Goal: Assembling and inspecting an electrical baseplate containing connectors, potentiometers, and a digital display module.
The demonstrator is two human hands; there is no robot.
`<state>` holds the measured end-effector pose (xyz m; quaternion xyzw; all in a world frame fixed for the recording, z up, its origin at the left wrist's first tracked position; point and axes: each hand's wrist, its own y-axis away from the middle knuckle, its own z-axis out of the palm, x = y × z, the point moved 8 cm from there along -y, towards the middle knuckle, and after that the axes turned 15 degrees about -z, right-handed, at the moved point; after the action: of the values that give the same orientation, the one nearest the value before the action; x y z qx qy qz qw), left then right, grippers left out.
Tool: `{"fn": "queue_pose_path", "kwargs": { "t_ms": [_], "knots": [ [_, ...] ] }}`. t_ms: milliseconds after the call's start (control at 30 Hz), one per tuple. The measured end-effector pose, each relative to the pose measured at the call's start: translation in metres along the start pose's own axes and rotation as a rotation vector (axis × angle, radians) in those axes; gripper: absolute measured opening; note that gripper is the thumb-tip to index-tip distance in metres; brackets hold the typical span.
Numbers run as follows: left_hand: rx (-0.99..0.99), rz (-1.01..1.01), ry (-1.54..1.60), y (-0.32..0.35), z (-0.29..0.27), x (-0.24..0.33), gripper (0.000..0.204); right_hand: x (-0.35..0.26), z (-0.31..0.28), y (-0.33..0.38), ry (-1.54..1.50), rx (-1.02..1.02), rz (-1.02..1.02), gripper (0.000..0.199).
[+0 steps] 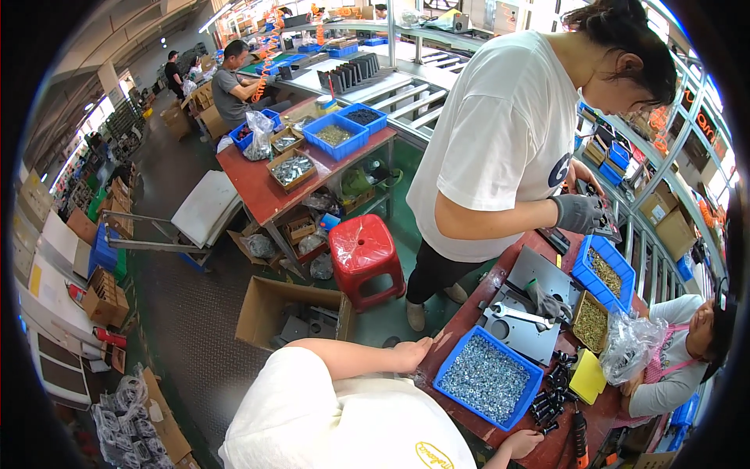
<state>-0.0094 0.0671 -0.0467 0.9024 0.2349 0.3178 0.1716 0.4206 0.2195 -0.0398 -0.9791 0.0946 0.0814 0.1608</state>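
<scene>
My left hand (412, 354) rests at the near left edge of the red worktable (428, 369), its fingers loosely extended and nothing visible in them. Low in the picture, my right hand (523, 443) has its fingertips closed at a black bolt-like part (549, 428), beside a pile of similar black parts (551, 391). Between my hands stands a blue bin (462, 403) full of small silvery nuts or washers. A wrench (519, 316) lies on grey metal plates (523, 338) beyond it. Near my right hand is a screwdriver-like tool (580, 438) with a black and orange handle.
A co-worker (500, 148) stands across the table with a gloved hand on a dark part; another person (683, 344) sits at the right. Yellow pads (587, 377), a clear plastic bag (627, 344) and a red stool (363, 258) are close by. An open carton (262, 316) stands left.
</scene>
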Motion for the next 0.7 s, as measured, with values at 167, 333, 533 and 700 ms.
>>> {"fn": "queue_pose_path", "kwargs": {
  "t_ms": [167, 333, 533, 700],
  "knots": [
    [0.018, -0.002, -0.009, 0.0015, -0.0002, -0.0009, 0.075, 0.0039, 0.0051, -0.0011, 0.008, 0.028, -0.026, 0.019],
    [-0.016, -0.018, -0.022, 0.0001, 0.0019, -0.0005, 0.076, 0.0030, 0.0032, -0.0001, -0.016, 0.033, -0.026, 0.020],
    [0.007, -0.007, -0.018, 0.0008, -0.0032, 0.0020, 0.078, -0.0003, 0.0003, -0.0007, -0.003, 0.010, -0.024, 0.020],
    [-0.003, -0.007, -0.017, 0.0022, -0.0045, 0.0016, 0.080, -0.0021, 0.0013, -0.0011, 0.002, 0.016, -0.034, 0.020]
  ]
}}
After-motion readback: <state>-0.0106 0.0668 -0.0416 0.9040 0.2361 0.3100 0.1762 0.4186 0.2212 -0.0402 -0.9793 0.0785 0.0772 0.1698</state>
